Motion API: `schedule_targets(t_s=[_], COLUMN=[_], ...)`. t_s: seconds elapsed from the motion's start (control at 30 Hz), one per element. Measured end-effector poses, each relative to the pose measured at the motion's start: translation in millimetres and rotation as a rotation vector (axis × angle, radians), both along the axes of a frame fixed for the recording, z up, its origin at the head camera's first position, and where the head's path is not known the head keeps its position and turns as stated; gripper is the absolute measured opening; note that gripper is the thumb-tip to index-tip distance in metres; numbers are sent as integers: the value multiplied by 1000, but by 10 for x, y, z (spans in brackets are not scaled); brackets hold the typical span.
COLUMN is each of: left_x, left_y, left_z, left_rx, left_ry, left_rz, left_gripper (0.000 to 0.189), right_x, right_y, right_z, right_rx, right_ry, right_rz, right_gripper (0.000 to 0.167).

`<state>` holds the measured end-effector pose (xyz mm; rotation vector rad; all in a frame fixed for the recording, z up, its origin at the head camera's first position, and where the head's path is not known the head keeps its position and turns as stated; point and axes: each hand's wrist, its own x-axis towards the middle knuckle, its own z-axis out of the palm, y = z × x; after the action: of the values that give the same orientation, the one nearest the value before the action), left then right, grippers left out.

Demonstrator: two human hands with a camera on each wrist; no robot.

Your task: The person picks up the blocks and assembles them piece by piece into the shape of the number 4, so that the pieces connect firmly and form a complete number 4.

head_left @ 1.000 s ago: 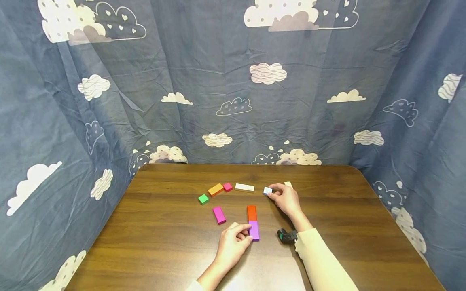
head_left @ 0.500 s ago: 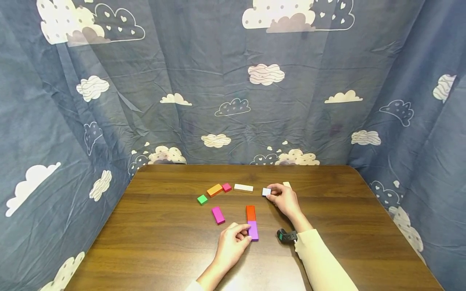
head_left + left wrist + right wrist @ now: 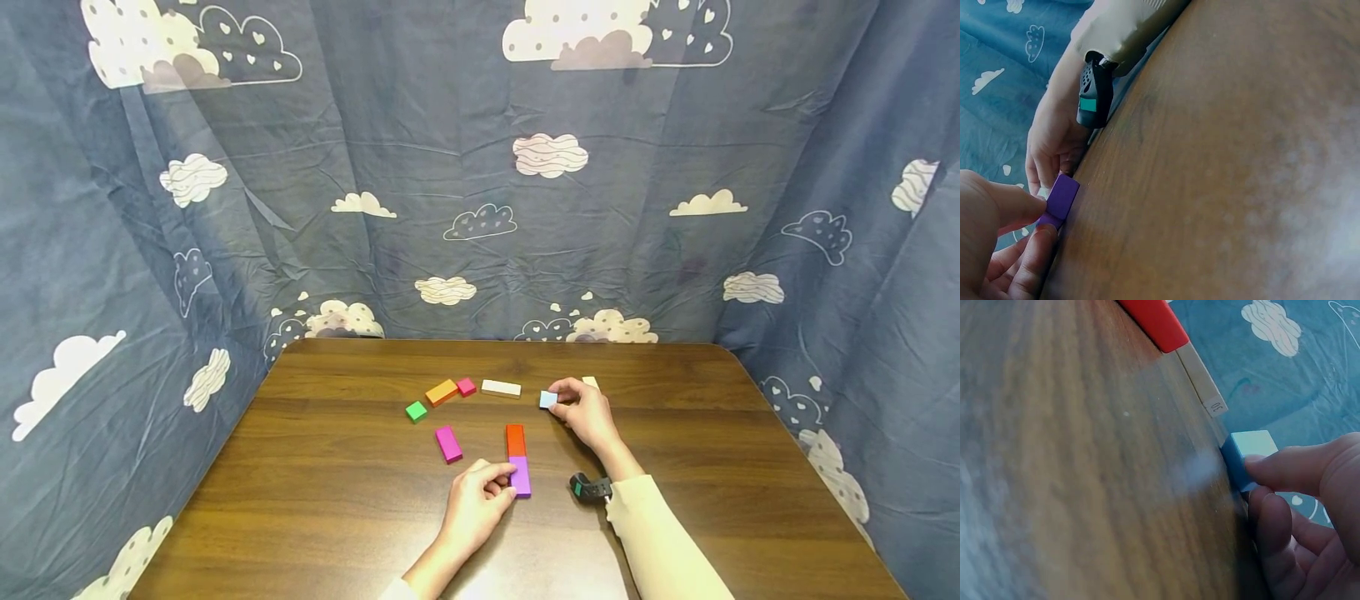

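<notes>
With thumb and fingertips my left hand (image 3: 477, 510) pinches a purple block (image 3: 521, 477), whose far end meets a red block (image 3: 515, 440) in line with it. Farther back on the right, my right hand (image 3: 587, 411) pinches a small light blue block (image 3: 548, 400) between thumb and fingers. The right wrist view shows this blue block (image 3: 1250, 453) with its pale top face up and the thumb on its side. In the left wrist view the purple block (image 3: 1062, 199) sits between thumb and fingers.
Left of the hands lie a magenta block (image 3: 448, 445), a green block (image 3: 416, 412), an orange block (image 3: 442, 392) and a small pink-red block (image 3: 467, 387). A white block (image 3: 501, 388) lies at the back, and a cream block (image 3: 591, 382) shows behind my right hand.
The light blue block has turned slightly in my right hand and come a little nearer. My left hand stays on the purple block.
</notes>
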<state>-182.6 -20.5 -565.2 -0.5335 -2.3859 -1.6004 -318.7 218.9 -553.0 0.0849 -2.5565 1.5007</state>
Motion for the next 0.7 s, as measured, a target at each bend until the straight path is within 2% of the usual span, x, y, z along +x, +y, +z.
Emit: schedule_targets(t_s=[0.33,0.7], left_x=[-6,14], left_y=[1,8], left_z=[17,1], left_rx=[-6,6], left_ry=[20,41], left_rz=[1,3], left_gripper=[31,31], right_x=[9,61], right_y=[-50,-149], right_z=[54,116], right_rx=[-55,-142], right_ry=[-4,-27], right_rz=[9,131], right_gripper=[23,22])
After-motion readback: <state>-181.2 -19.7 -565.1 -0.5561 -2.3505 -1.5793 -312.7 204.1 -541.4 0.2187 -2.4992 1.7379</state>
